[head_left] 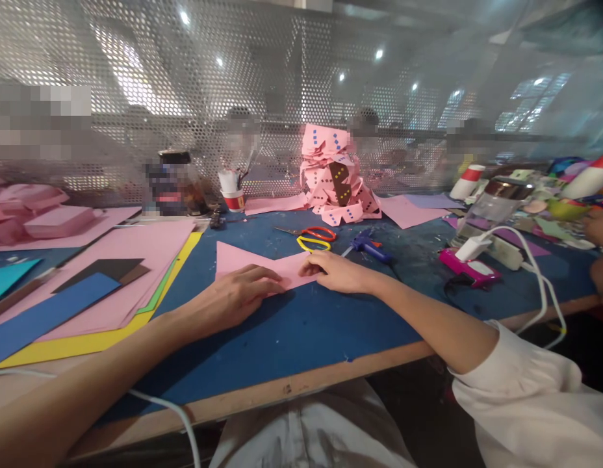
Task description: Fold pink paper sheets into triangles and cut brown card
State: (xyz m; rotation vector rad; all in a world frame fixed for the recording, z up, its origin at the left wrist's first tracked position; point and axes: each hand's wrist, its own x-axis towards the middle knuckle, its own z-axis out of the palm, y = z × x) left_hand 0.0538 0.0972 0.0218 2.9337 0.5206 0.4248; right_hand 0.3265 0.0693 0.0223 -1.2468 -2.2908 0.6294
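A pink craft sheet (233,260) lies on the blue table mat in front of me, its outline angled like two peaks. My left hand (243,292) rests on the sheet's near left part, fingers stretched out over it. At the sheet's right end, my right hand (338,272) has its fingers curled and pinched on the edge. Just beyond lie scissors (316,239) with red and yellow handles. A blue glue gun (372,247) sits to the right of them, near my right hand. Whether the sheet is paper or foam I cannot tell.
Pink, yellow and green sheets (169,244) are stacked at left, with a blue strip (58,318) on top. A pile of dotted pink pieces (338,179) stands at the back. A magenta device (470,268) with a white cable lies right. Another person's hand (601,234) shows at far right.
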